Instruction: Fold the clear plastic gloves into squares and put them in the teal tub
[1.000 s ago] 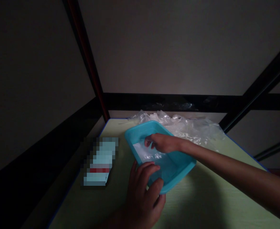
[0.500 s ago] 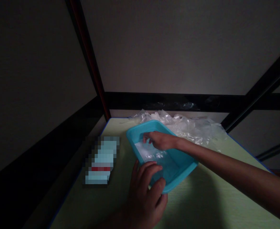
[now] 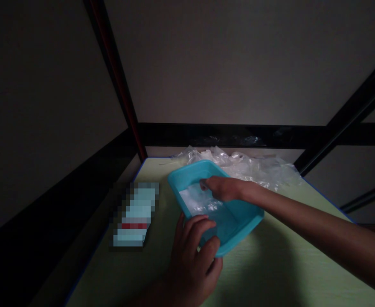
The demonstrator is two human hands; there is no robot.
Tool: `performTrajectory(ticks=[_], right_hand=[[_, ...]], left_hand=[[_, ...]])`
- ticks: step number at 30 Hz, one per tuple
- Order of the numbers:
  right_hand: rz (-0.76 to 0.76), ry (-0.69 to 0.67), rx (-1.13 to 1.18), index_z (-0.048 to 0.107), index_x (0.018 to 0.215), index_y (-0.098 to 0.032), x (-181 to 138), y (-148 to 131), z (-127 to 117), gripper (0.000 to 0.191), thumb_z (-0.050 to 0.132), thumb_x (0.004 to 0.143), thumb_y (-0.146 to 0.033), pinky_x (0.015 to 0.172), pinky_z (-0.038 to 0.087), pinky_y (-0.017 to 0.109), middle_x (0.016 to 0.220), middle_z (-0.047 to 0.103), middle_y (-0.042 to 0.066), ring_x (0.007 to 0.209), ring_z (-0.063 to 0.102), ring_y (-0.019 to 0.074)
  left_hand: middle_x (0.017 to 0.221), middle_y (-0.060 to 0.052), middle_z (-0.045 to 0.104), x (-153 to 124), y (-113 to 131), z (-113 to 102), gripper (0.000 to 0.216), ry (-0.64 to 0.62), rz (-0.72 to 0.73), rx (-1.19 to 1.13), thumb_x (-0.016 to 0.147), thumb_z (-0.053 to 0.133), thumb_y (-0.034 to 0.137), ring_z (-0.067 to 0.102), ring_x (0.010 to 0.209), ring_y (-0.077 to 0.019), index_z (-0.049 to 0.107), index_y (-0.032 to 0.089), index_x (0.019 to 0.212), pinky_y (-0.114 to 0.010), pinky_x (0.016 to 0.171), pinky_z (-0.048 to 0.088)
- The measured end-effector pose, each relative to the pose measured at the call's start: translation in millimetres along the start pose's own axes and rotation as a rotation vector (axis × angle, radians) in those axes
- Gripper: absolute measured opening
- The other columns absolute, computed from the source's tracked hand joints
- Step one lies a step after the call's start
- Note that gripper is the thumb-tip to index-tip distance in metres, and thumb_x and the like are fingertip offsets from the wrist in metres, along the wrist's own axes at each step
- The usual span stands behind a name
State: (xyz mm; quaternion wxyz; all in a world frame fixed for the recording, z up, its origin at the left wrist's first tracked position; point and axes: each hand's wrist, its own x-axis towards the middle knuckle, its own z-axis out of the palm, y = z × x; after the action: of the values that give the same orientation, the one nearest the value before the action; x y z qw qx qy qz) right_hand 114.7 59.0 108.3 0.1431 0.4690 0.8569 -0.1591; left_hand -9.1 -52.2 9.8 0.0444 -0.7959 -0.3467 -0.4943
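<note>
A turquoise plastic tray [image 3: 243, 232] rests slightly askew on the table. Inside it lies a clear plastic bag [image 3: 209, 207] with a white, sheet-like part [image 3: 192, 200] toward the left side. My left hand [image 3: 195, 251] is curled around the near left corner of the tray, fingers over the rim and thumb at the front. My right hand [image 3: 225, 188] reaches in from the right, above the bag. Its fingers are bent together near the bag's far edge; whatever they pinch is too small to make out.
Crumpled clear plastic bags [image 3: 254, 168] lie along the back of the table beside the wall. A blurred-out pale item with a red band [image 3: 138, 213] lies to the left. The pale green table [image 3: 270, 273] has a blue edge, and dark beams frame the wall.
My right hand has shifted a little to the right within the tray, and its fingers have drawn closer together. My left hand keeps its place at the tray's corner.
</note>
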Motion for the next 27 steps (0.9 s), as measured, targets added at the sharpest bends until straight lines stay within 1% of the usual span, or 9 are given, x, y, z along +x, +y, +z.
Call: performTrajectory(ticks=[3,6,8,10,13,16,19,22,27], right_hand=[[-0.002,-0.022,-0.008,0.054,0.113,-0.003,1.1,-0.9,3.2,0.039,0.048,0.075,0.003,0.076,0.048,0.027,0.109,0.062,0.020,0.097,0.062,0.0262],[-0.008,0.003,-0.008,0.051,0.118,-0.005,-3.0,1.0,0.5,0.041,0.046,0.078,0.001,0.081,0.046,0.028,0.114,0.060,0.020,0.104,0.058,0.0262],[-0.041,0.070,0.006,0.049,0.120,-0.007,-8.4,4.9,-3.1,0.042,0.044,0.079,0.000,0.086,0.044,0.029,0.117,0.058,0.018,0.107,0.056,0.0248],[-0.089,0.177,0.040,0.048,0.121,-0.009,-14.8,11.1,-6.3,0.044,0.043,0.078,0.001,0.087,0.044,0.030,0.117,0.059,0.017,0.105,0.057,0.0230],[-0.146,0.343,0.141,0.051,0.114,-0.011,-25.3,21.9,-9.2,0.044,0.043,0.074,0.004,0.081,0.047,0.030,0.110,0.061,0.014,0.094,0.061,0.0199],[-0.178,0.461,0.245,0.053,0.105,-0.013,-37.0,30.8,-10.2,0.037,0.041,0.073,0.002,0.074,0.049,0.028,0.104,0.062,0.011,0.087,0.062,0.0178],[-0.170,0.523,0.311,0.054,0.100,-0.015,-48.9,36.5,-9.5,0.034,0.039,0.074,0.001,0.070,0.050,0.026,0.101,0.064,0.009,0.084,0.063,0.0164],[-0.118,0.559,0.346,0.055,0.097,-0.016,-58.2,41.5,-6.7,0.033,0.041,0.072,0.000,0.066,0.050,0.025,0.096,0.065,0.008,0.079,0.064,0.0160],[-0.056,0.606,0.356,0.056,0.096,-0.015,-65.1,50.9,0.4,0.026,0.041,0.075,-0.007,0.068,0.052,0.029,0.094,0.067,0.009,0.082,0.065,0.0187]], left_hand=[[0.097,-0.009,0.058,1.0,-0.2,-0.1,0.021,0.007,-0.002,-0.003,0.070,0.051,0.001,0.054,0.097,-0.0225,0.051,0.017,0.083,-0.046,0.086,0.048],[0.097,-0.009,0.058,1.1,-0.3,-0.6,0.021,0.006,-0.001,-0.002,0.070,0.051,0.001,0.054,0.097,-0.0225,0.051,0.017,0.084,-0.046,0.086,0.048],[0.096,-0.009,0.058,0.7,-0.2,-0.8,0.021,0.001,0.002,-0.006,0.070,0.050,0.001,0.054,0.097,-0.0224,0.051,0.017,0.083,-0.046,0.086,0.048],[0.095,-0.008,0.058,0.0,0.1,-0.8,0.022,0.006,-0.003,-0.017,0.070,0.049,0.000,0.054,0.097,-0.0222,0.051,0.018,0.083,-0.045,0.086,0.048],[0.094,-0.008,0.057,-0.7,0.5,-1.1,0.025,0.015,-0.011,-0.049,0.068,0.047,-0.003,0.053,0.098,-0.0222,0.050,0.017,0.083,-0.045,0.087,0.047],[0.094,-0.009,0.056,-0.1,-0.4,-2.8,0.025,0.021,-0.005,-0.087,0.068,0.047,-0.003,0.052,0.098,-0.0220,0.050,0.017,0.083,-0.044,0.086,0.048],[0.093,-0.009,0.055,1.9,-3.4,-4.8,0.026,0.038,0.006,-0.095,0.067,0.046,-0.004,0.052,0.097,-0.0215,0.050,0.016,0.083,-0.041,0.085,0.048],[0.092,-0.008,0.056,4.8,-8.6,-5.8,0.025,0.067,0.001,-0.070,0.068,0.047,-0.003,0.053,0.095,-0.0210,0.050,0.017,0.083,-0.040,0.083,0.048],[0.092,-0.007,0.057,11.2,-20.4,-7.1,0.023,0.117,-0.028,-0.002,0.070,0.050,0.000,0.055,0.092,-0.0210,0.050,0.020,0.081,-0.039,0.080,0.049]])
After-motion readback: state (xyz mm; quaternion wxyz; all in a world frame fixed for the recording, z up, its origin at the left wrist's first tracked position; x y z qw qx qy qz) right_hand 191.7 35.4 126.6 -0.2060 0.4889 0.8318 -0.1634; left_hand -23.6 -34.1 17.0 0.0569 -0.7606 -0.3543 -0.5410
